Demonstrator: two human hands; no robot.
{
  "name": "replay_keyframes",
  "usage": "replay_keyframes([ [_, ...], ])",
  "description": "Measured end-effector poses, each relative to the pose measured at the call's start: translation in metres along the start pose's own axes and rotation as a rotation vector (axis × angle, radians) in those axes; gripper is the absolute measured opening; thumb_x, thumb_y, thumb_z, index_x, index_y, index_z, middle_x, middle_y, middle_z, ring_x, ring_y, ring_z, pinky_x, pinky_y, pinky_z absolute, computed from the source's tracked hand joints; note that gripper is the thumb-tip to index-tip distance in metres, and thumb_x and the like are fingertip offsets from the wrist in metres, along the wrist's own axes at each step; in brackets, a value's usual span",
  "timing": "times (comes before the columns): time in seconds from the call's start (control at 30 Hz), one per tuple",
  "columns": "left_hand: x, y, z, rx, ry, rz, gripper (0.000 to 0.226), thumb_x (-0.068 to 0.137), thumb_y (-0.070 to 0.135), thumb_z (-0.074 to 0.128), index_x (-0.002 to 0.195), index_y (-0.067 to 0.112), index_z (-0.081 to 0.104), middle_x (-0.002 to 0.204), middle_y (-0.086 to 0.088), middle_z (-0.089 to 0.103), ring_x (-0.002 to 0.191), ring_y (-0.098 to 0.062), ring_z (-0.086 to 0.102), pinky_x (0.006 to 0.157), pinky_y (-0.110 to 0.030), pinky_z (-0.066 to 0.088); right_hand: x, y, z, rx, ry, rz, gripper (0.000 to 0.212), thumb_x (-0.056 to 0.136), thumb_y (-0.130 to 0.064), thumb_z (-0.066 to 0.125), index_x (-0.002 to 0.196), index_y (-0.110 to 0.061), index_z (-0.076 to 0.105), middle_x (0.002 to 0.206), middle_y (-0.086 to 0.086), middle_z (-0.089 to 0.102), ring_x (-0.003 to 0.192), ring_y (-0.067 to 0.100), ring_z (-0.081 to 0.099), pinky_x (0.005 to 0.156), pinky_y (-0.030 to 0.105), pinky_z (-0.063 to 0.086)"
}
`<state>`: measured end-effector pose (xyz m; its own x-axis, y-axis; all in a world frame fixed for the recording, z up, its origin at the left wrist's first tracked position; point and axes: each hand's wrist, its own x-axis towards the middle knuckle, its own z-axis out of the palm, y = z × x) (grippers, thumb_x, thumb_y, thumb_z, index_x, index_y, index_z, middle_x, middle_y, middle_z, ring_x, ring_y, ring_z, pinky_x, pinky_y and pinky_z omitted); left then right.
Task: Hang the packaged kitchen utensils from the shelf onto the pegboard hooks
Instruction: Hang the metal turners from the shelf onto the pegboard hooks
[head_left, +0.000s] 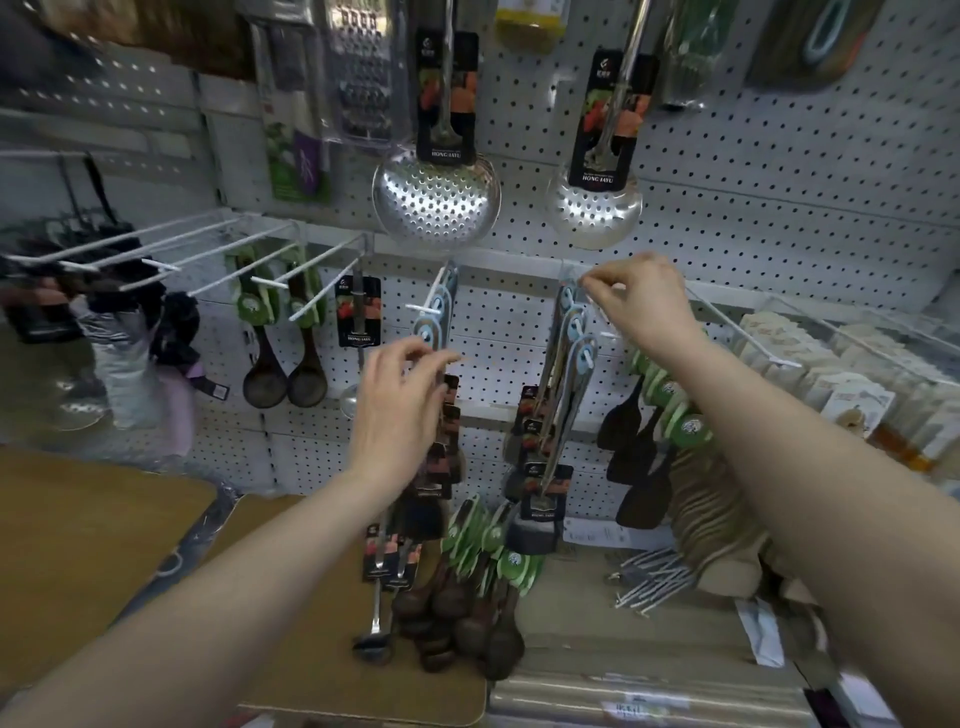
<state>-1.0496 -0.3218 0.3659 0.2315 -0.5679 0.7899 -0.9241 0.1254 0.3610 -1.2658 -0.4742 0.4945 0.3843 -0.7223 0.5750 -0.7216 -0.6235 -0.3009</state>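
The white pegboard (727, 171) fills the view behind both arms. Below it, the shelf (582, 613) carries a heap of packaged spoons (467, 587) and loose white hooks (649, 577) near its back edge. On the pegboard, two steel skimmers (436, 197) hang above the hands. Left of them, bare hooks (218, 260) jut out with open room between. The left hand (400, 410) has its fingers loosely curled by carded utensils (441, 431) on a centre hook; whether it pinches them I cannot tell. The right hand (644, 301) pinches a hook's tip (589, 283) above blue-handled utensils (571, 374).
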Motion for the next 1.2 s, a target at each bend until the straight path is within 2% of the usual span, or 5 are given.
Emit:
replay_keyframes([
  [0.13,0.012,-0.019,-0.012,-0.048,-0.123,-0.171,0.055,0.090,0.018,0.068,0.140,0.029,0.050,0.139,-0.006,0.043,0.128,-0.024,0.040,0.102,-0.044,0.045,0.003,-0.025,0.001,-0.129,-0.098,-0.016,0.025,0.099,-0.038,0.058,0.109,-0.024,0.075,0.105,-0.001,0.075,0.112,0.028,0.056,0.104,0.049,0.042],
  [0.27,0.024,-0.028,-0.010,-0.156,-0.287,-0.165,0.060,0.093,0.021,0.065,0.144,0.041,0.040,0.136,0.001,0.045,0.118,-0.016,0.048,0.099,-0.043,0.048,-0.002,-0.057,0.027,-0.217,-0.171,-0.098,0.024,0.097,-0.039,0.060,0.116,-0.031,0.072,0.112,-0.003,0.073,0.123,0.028,0.047,0.112,0.048,0.031],
  [0.43,0.039,-0.029,-0.003,-0.243,-0.284,-0.141,0.051,0.095,0.017,0.062,0.139,0.038,0.047,0.138,0.005,0.050,0.116,-0.007,0.049,0.097,-0.026,0.041,-0.002,-0.081,0.064,-0.253,-0.199,-0.129,0.033,0.099,-0.040,0.056,0.130,-0.033,0.065,0.116,-0.002,0.072,0.124,0.026,0.045,0.111,0.044,0.027],
  [0.73,0.054,-0.045,-0.001,-0.256,-0.315,-0.083,0.042,0.093,0.009,0.063,0.133,0.024,0.059,0.129,0.005,0.059,0.117,-0.010,0.054,0.103,-0.034,0.045,0.032,-0.089,0.118,-0.075,-0.155,-0.030,0.034,0.101,-0.032,0.054,0.134,-0.034,0.061,0.118,0.003,0.070,0.123,0.029,0.043,0.101,0.042,0.033],
  [1.2,0.052,-0.050,-0.003,-0.275,-0.365,-0.071,0.042,0.096,0.015,0.060,0.135,0.029,0.057,0.133,0.009,0.057,0.121,-0.008,0.052,0.105,-0.036,0.043,0.038,-0.089,0.141,0.031,-0.064,-0.020,0.030,0.099,-0.029,0.058,0.127,-0.027,0.068,0.110,0.005,0.073,0.116,0.028,0.048,0.098,0.041,0.032],
])
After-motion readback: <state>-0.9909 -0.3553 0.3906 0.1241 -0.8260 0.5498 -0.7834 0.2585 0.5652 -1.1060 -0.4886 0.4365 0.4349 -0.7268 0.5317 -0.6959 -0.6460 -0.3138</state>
